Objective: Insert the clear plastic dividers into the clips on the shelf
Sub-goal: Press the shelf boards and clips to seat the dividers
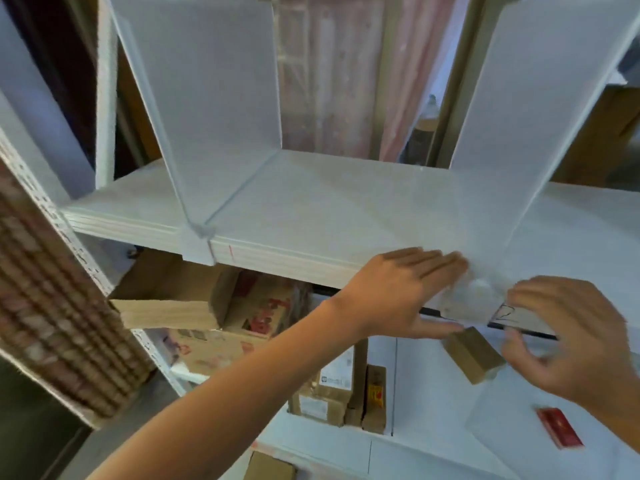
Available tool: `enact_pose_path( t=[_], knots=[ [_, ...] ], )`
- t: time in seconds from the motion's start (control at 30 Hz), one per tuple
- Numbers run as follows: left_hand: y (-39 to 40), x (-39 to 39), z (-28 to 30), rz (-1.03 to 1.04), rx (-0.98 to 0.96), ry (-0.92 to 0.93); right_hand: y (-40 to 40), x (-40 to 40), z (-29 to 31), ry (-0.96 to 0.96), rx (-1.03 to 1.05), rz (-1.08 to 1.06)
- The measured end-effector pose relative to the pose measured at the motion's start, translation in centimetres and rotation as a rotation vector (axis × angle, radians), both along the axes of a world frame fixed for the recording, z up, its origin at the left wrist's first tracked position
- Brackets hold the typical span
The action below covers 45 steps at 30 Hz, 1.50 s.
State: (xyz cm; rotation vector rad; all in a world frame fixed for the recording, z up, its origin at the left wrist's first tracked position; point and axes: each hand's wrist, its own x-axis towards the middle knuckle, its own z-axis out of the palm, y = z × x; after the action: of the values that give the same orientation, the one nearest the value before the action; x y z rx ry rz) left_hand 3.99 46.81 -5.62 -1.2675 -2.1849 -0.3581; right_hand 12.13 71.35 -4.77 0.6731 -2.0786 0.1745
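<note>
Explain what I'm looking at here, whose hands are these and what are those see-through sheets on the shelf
This is one picture from a camera worn on a person's head, looking down at their own bare hands; there is no machine. A white shelf carries upright clear plastic dividers. The left divider already stands in a clip on the shelf's front edge. The left hand and right hand are at the foot of the right divider, at the front edge; its clip is too blurred to make out. Cardboard boxes sit on the level below.
</note>
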Motion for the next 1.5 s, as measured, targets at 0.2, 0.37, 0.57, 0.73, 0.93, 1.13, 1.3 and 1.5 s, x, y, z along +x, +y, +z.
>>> enact_pose_path(
  t=[0.2,0.37,0.57,0.73,0.93,1.13,1.3,1.5],
  knots=[
    [-8.4,-0.2,2.8,0.108,0.122,-0.056,-10.7,-1.2,2.5,-0.051,0.029,0.211],
    [-20.1,1.0,1.1,0.138,0.185,-0.06,-20.6,-4.2,2.6,-0.424,0.017,0.064],
    [-34.4,-0.5,-0.4,0.184,0.254,0.0,-29.6,-7.9,2.0,-0.639,0.18,-0.089],
    [-39.1,-3.2,1.1,0.365,0.206,-0.23,-33.4,-9.2,2.2,-0.65,0.193,-0.147],
    [-38.9,-6.1,1.9,0.296,0.057,-0.27,-31.2,-9.7,3.0,-0.723,0.374,-0.206],
    [-39.3,-7.0,1.9,0.246,-0.015,-0.181,-26.4,-9.3,4.4,-0.798,0.427,-0.335],
    [-38.9,-7.4,1.0,0.23,-0.119,-0.034,-25.5,-9.5,3.6,-0.789,0.334,-0.34],
    [-38.9,-8.8,0.0,0.148,-0.073,0.055,-25.0,-10.2,3.0,-0.758,0.305,-0.324]
  ],
)
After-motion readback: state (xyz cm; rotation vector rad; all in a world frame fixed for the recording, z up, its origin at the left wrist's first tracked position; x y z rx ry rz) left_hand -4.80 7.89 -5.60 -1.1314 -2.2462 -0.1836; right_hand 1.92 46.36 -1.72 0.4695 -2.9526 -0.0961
